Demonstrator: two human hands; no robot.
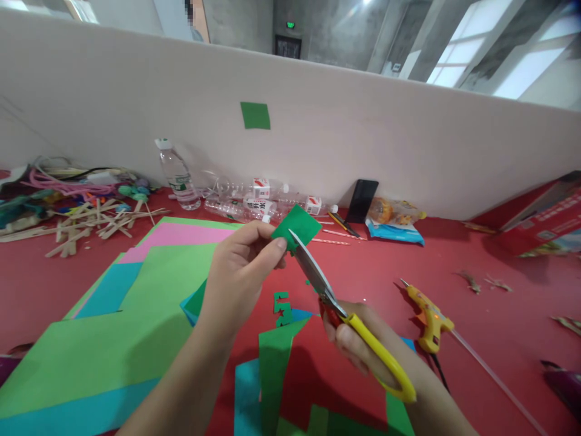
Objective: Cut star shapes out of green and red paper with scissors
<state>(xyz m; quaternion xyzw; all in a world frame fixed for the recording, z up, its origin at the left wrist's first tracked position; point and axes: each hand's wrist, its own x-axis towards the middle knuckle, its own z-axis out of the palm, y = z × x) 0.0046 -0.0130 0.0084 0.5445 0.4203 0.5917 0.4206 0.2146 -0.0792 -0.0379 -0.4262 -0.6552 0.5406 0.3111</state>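
My left hand (247, 260) pinches a small green piece of paper (303, 225) by its lower left corner, thumb on top. In my right hand (351, 339) is a pair of scissors (376, 354) with yellow and red handles. Its metal blades reach up to the paper, one tip lying over the green surface near my left thumb. On the red table below lie small cut green paper shapes (282, 309). Nearer to me are larger green paper scraps (276, 363) and a blue piece (247, 387).
Stacked green, pink and blue sheets (91, 351) cover the left side. Wooden sticks (72, 227), an upright bottle (178, 175) and lying bottles (254, 200) line the white partition (318, 121). A phone (362, 200) leans there. A yellow glue gun (429, 318) lies right.
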